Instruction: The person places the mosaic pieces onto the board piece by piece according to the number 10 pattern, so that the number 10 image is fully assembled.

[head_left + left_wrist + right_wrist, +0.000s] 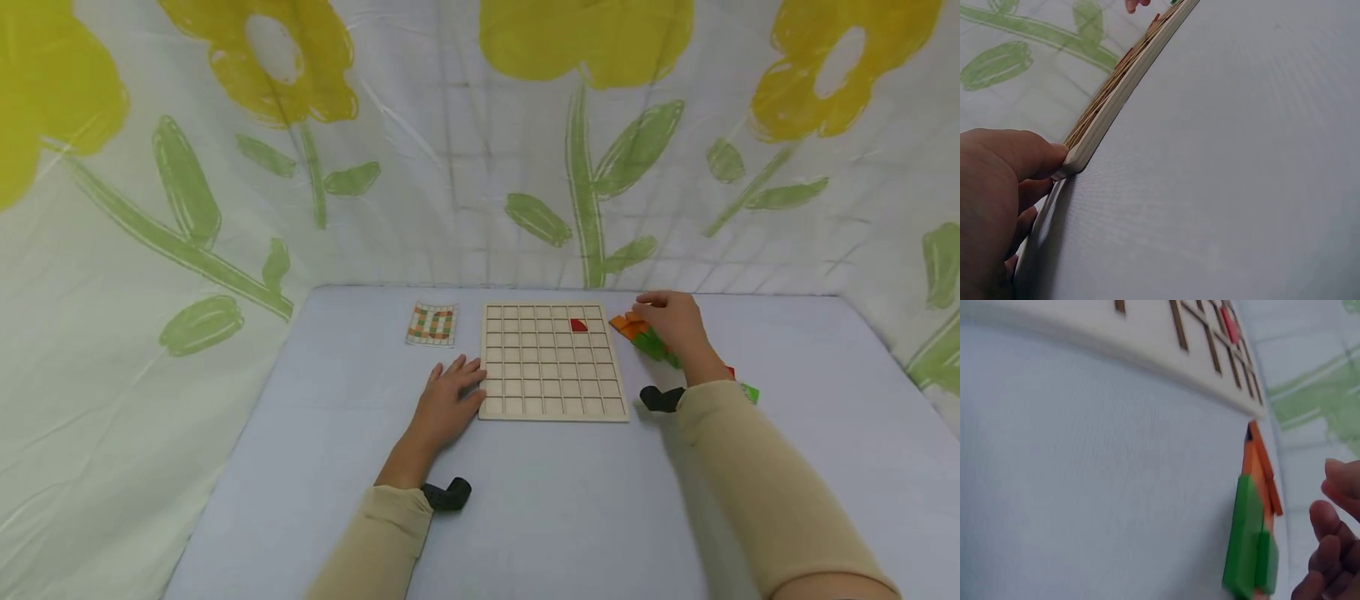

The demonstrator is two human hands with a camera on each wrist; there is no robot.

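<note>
A pale wooden grid board [552, 379] lies flat on the table. One red quarter-round piece [578, 325] sits in a square near its upper right. My left hand [446, 404] rests at the board's left edge with fingers spread; in the left wrist view its thumb [1041, 153] touches the board's corner. My right hand [678, 325] is over a group of orange pieces [1261, 469] and green pieces [1244, 540] just right of the board. Its thumb and fingertips are apart in the right wrist view, and nothing shows between them.
Left of the board lies a small printed pattern card [432, 324] with a coloured grid. A green piece [750, 392] and a bit of red show beside my right forearm. Behind the table hangs a white cloth [405, 225] with yellow flowers.
</note>
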